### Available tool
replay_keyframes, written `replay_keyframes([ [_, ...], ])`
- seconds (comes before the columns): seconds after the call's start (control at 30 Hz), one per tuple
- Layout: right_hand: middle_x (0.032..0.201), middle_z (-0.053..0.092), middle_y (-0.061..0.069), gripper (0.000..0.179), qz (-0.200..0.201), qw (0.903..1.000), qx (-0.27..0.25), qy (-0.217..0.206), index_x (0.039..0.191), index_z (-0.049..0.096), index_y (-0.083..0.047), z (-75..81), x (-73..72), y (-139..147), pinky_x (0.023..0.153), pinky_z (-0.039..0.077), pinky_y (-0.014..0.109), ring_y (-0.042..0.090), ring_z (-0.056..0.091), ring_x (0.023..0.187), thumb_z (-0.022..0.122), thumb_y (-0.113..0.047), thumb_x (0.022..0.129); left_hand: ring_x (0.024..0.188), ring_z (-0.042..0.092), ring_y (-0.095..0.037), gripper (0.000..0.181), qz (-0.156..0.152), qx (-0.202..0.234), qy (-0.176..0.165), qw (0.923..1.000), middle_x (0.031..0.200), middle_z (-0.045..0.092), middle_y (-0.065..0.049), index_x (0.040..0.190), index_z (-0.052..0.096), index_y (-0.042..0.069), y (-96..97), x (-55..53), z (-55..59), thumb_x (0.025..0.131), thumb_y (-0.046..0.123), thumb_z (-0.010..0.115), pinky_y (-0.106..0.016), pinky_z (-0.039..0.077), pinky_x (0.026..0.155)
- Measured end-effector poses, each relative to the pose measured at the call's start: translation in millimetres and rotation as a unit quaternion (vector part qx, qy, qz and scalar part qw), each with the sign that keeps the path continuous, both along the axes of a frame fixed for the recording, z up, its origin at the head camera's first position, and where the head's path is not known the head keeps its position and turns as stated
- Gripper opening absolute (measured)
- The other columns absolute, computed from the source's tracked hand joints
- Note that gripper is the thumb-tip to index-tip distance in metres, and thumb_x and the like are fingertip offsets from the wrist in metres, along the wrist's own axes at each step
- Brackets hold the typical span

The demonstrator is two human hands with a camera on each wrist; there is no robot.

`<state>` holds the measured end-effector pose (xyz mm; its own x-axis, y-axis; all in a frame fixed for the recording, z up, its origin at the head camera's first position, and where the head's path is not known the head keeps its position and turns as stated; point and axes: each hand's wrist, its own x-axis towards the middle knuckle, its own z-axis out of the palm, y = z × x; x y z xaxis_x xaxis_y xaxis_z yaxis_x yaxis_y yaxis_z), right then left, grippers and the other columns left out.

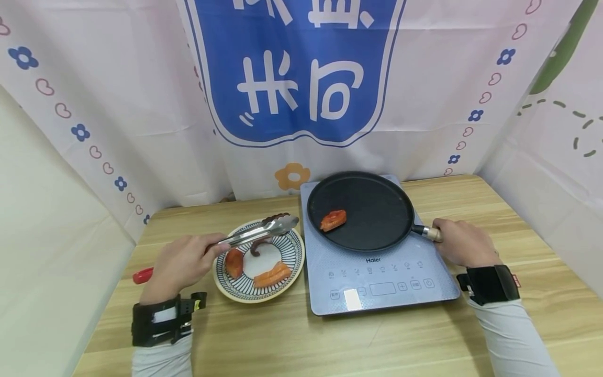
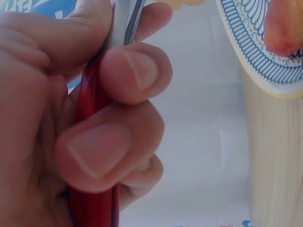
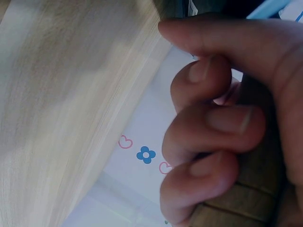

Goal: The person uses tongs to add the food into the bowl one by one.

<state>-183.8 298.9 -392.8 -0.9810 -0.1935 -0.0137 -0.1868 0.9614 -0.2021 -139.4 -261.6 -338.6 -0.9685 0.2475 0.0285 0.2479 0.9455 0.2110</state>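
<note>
Two pale sleeves (image 1: 513, 335) reach in over the tabletop's (image 1: 282, 340) near edge, each ending in a black wristband (image 1: 155, 320). Toward the left edge, the left hand (image 1: 183, 264) has its fingers curled round a pair of metal tongs (image 1: 256, 234), whose red handle (image 1: 143, 276) sticks out behind the palm. Just right of this hand sits a round plate (image 1: 299, 260) with a blue-patterned rim, bearing a striped orange strip (image 1: 272, 275) on its near right, a red-orange piece (image 1: 234, 263) on its left and a dark curled piece (image 1: 256, 247) farther back. The tongs' tips lie above the plate's far right rim; whether they pinch anything I cannot tell. Right of the plate, a Haier induction cooktop (image 1: 330, 267) stretches back almost to the tabletop's far edge. At its right, the right hand (image 1: 466, 245) grips the wooden handle (image 1: 433, 234) of a flat black pan (image 1: 365, 209) resting on the cooktop. One red-orange chunk (image 1: 333, 220) lies in the pan by its left rim. Beyond the far edge hangs a white cloth (image 1: 141, 78) with a blue emblem (image 1: 301, 31).
</note>
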Motion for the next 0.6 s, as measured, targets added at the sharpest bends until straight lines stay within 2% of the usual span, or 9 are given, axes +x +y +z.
replay_keyframes([
  [0.17,0.074,0.059,0.005,0.007,-0.001,1.0,0.0,-0.003,0.097,0.066,-0.008,1.0,0.3,0.5,0.055,0.039,0.038,0.023,0.052,0.065,0.07,-0.008,0.092,0.07,0.052,-0.017,0.04,0.005,-0.006,-0.009,0.9999,0.074,0.056,0.001,0.137,0.071,0.015,6.0,-1.5,0.5,0.107,0.039,0.061,-0.031,0.035,0.059],
  [0.3,0.074,0.059,0.005,0.007,-0.003,1.0,-0.001,-0.006,0.098,0.066,-0.008,1.9,0.3,-0.3,0.055,0.039,0.038,0.023,0.052,0.065,0.07,-0.008,0.092,0.07,0.052,-0.017,0.041,0.008,-0.006,-0.015,0.9998,0.073,0.055,0.001,0.139,0.069,0.014,10.0,-3.4,0.9,0.107,0.039,0.062,-0.032,0.036,0.061],
  [0.6,0.074,0.059,0.004,0.006,-0.001,1.0,0.001,-0.006,0.096,0.066,-0.009,0.7,-0.3,0.1,0.055,0.038,0.038,0.023,0.052,0.065,0.07,-0.009,0.092,0.072,0.053,-0.019,0.043,0.01,-0.004,0.003,0.9999,0.072,0.053,0.001,0.141,0.068,0.015,18.3,-6.3,2.8,0.106,0.039,0.062,-0.031,0.035,0.06],
])
